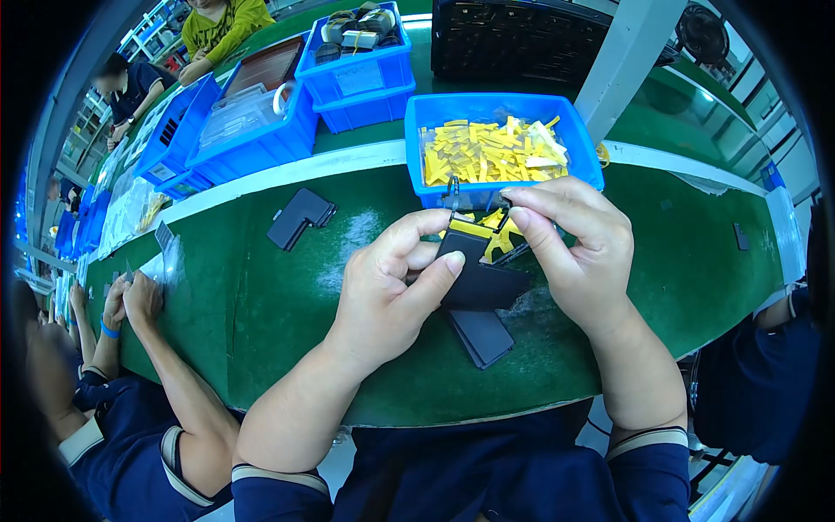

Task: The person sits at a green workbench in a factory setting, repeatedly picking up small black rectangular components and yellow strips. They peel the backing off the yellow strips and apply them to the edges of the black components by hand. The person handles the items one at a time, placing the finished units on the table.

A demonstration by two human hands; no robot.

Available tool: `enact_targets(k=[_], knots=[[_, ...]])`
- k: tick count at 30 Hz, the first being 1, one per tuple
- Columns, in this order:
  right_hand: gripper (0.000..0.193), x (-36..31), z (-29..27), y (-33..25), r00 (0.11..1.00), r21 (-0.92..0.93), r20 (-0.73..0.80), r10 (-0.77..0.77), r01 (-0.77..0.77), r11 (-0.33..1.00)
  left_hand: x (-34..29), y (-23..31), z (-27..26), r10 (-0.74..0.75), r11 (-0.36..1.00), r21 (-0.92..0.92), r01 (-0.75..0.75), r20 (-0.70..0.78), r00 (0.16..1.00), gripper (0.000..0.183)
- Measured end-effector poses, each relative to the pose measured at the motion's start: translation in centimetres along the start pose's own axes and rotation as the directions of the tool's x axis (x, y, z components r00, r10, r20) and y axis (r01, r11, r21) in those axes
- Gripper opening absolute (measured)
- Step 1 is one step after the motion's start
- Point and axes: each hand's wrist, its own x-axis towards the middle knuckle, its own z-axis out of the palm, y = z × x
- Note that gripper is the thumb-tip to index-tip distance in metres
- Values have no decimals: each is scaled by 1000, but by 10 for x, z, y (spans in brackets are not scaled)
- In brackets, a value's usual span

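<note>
Fingers of the left hand are partly hiding the flat black pack they're clamping above the green bench; its yellow strip is showing. The right hand is pinching a dark bit I'm not making out.

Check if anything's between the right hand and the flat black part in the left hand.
Nothing visible: the right hand has its fingertips close by the upper end of the flat black part in the left hand. The blue bin lies beyond, not between.
</note>
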Motion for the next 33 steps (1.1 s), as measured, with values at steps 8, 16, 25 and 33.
enact_targets(k=[8, 16, 25, 33], knots=[[8, -4, 4, 0, 994, 71, 39, 107, -109, 991, 2, 2, 0, -66, 998, -23, 67, 6, 998, 33], [5, -5, 5, -1, 992, 61, 40, 121, -124, 990, 1, 3, 2, -121, 983, -139, 122, 14, 993, 33], [6, -2, 0, -2, 882, 494, 240, 405, -471, 731, 2, 4, -2, -132, 978, -154, 141, 64, 989, 33], [7, -5, -2, 8, 848, 756, 411, 335, -522, 395, 0, 2, -3, -152, 903, -382, 195, 141, 978, 34]])
